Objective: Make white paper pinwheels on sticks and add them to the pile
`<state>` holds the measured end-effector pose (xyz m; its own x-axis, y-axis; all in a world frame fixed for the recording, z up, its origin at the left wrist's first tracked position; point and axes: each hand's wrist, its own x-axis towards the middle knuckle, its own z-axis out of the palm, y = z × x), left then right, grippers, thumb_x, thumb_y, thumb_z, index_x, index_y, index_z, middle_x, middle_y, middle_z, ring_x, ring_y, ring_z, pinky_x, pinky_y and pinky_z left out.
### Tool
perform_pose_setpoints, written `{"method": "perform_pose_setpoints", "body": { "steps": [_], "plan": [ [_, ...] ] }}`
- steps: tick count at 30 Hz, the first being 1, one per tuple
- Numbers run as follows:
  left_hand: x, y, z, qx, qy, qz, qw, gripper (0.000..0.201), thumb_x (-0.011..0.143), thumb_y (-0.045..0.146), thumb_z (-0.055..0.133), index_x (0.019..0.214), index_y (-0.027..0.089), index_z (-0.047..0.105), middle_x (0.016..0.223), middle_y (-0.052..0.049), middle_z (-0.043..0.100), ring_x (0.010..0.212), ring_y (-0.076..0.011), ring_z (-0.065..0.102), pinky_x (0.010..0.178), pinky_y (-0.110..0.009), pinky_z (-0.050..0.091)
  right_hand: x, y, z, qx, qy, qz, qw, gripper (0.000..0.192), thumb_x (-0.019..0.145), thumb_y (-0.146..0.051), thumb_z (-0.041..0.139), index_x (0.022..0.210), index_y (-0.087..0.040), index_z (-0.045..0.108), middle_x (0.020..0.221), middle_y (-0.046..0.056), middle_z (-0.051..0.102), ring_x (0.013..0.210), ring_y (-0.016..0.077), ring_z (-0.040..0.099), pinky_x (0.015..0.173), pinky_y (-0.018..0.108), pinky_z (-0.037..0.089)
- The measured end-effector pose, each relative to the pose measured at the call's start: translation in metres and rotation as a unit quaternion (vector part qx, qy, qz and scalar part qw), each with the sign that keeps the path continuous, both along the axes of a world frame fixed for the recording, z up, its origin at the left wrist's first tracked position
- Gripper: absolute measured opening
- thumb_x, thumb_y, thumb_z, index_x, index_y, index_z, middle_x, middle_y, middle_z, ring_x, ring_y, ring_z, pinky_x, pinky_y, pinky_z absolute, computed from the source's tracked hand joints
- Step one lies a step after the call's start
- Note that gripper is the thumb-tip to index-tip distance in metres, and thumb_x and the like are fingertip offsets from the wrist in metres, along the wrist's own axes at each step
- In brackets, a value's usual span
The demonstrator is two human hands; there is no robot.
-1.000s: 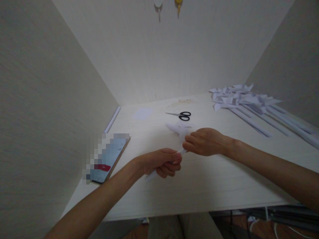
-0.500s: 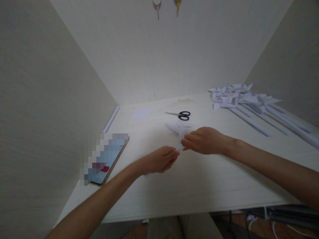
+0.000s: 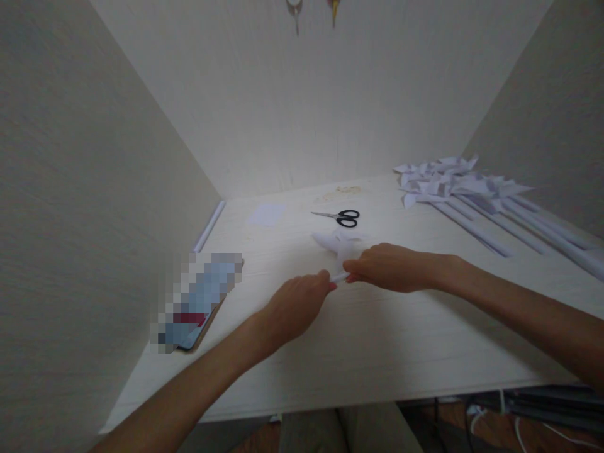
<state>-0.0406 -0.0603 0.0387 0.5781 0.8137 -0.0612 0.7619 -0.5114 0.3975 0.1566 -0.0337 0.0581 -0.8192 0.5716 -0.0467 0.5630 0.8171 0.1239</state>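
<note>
A white paper pinwheel (image 3: 340,242) lies on the pale table (image 3: 401,340), its rolled paper stick running toward me. My right hand (image 3: 389,267) pinches the stick just below the pinwheel's head. My left hand (image 3: 295,305) lies palm down over the lower part of the stick, fingertips nearly meeting the right hand's fingers. Only a short white piece of the stick shows between the two hands; the remainder is hidden under my left hand.
Black-handled scissors (image 3: 340,218) lie behind the pinwheel. Several finished paper pinwheels (image 3: 465,189) on long sticks are piled at the back right. A phone (image 3: 201,302) lies at the left, a white paper roll (image 3: 210,225) along the left wall, a paper scrap (image 3: 267,214) beyond.
My left hand has turned from a fist around the stick to a flat, palm-down hold and slid forward toward the right hand. The right hand has hardly moved.
</note>
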Motion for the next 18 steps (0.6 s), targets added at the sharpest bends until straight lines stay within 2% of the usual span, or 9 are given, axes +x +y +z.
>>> {"method": "perform_pose_setpoints", "body": {
  "steps": [3,6,8,9,10,11,14,16,18],
  "plan": [
    [0.0,0.001,0.01,-0.194,-0.088,-0.017,0.977,0.033,0.086,0.042,0.024,0.066,0.018,0.036,0.059,0.002,0.037,0.052,-0.0094,0.035,0.05,-0.023,0.031,0.001,-0.001,0.002,0.06,-0.005,0.039,0.997,0.022,0.088,-0.031,0.038,0.08,-0.016,0.052,0.061,0.001,0.061,0.05,0.0124,0.056,0.042,0.026,0.014],
    [-0.002,0.003,0.022,-0.477,-0.177,-0.009,0.861,0.038,0.081,0.054,0.027,0.062,0.02,0.026,0.051,0.008,0.021,0.04,-0.0055,0.017,0.037,-0.018,0.015,0.004,-0.001,0.0,0.138,0.007,0.076,0.987,0.032,0.09,-0.034,0.029,0.077,-0.017,0.052,0.061,0.001,0.06,0.049,0.0117,0.054,0.043,0.026,0.012],
    [-0.002,0.006,0.025,-0.572,-0.196,-0.028,0.796,0.04,0.078,0.057,0.03,0.062,0.021,0.022,0.05,0.009,0.015,0.04,-0.0049,0.011,0.035,-0.017,0.009,0.006,-0.001,-0.003,0.166,0.015,0.092,0.982,0.037,0.091,-0.035,0.024,0.074,-0.017,0.052,0.061,0.001,0.059,0.049,0.0116,0.053,0.043,0.026,0.012],
    [-0.002,0.006,0.025,-0.582,-0.19,-0.04,0.79,0.041,0.079,0.057,0.029,0.061,0.021,0.022,0.05,0.009,0.014,0.039,-0.005,0.011,0.035,-0.016,0.009,0.006,-0.001,-0.004,0.168,0.015,0.095,0.981,0.038,0.091,-0.035,0.023,0.074,-0.017,0.052,0.061,0.001,0.059,0.05,0.0118,0.053,0.043,0.026,0.012],
    [-0.002,0.007,0.023,-0.564,-0.175,-0.046,0.806,0.041,0.08,0.057,0.026,0.061,0.021,0.022,0.05,0.009,0.015,0.039,-0.0052,0.012,0.035,-0.017,0.011,0.006,-0.001,-0.006,0.162,0.013,0.093,0.982,0.038,0.091,-0.035,0.024,0.075,-0.017,0.052,0.061,0.001,0.059,0.049,0.012,0.053,0.043,0.026,0.012],
    [-0.001,0.007,0.02,-0.513,-0.153,-0.046,0.843,0.04,0.082,0.055,0.022,0.061,0.02,0.024,0.05,0.008,0.018,0.039,-0.0054,0.016,0.035,-0.017,0.015,0.006,-0.001,-0.007,0.148,0.008,0.084,0.985,0.035,0.091,-0.034,0.026,0.076,-0.017,0.053,0.061,0.001,0.06,0.049,0.0122,0.053,0.043,0.026,0.012],
    [-0.001,0.005,0.009,-0.186,-0.043,-0.02,0.981,0.037,0.087,0.045,0.018,0.066,0.018,0.034,0.057,0.002,0.038,0.047,-0.0083,0.036,0.045,-0.021,0.033,0.005,-0.001,-0.006,0.078,0.001,0.021,0.997,0.026,0.089,-0.032,0.034,0.081,-0.016,0.053,0.06,0.002,0.06,0.047,0.0131,0.054,0.043,0.026,0.013],
    [-0.002,0.003,0.002,0.015,0.062,-0.015,0.998,0.035,0.088,0.04,0.016,0.076,0.017,0.039,0.065,-0.002,0.047,0.055,-0.0124,0.045,0.054,-0.027,0.039,0.003,0.0,-0.001,0.008,0.012,-0.02,1.0,0.025,0.089,-0.031,0.035,0.082,-0.016,0.054,0.059,0.002,0.06,0.049,0.0134,0.055,0.042,0.025,0.015],
    [-0.004,0.002,-0.003,0.094,0.141,-0.031,0.985,0.037,0.089,0.039,0.013,0.083,0.016,0.041,0.068,-0.005,0.051,0.058,-0.0154,0.049,0.056,-0.03,0.04,0.002,0.0,0.005,-0.082,0.024,-0.035,0.996,0.029,0.089,-0.031,0.032,0.079,-0.016,0.055,0.06,0.002,0.06,0.05,0.0124,0.055,0.043,0.023,0.02]
  ]
}}
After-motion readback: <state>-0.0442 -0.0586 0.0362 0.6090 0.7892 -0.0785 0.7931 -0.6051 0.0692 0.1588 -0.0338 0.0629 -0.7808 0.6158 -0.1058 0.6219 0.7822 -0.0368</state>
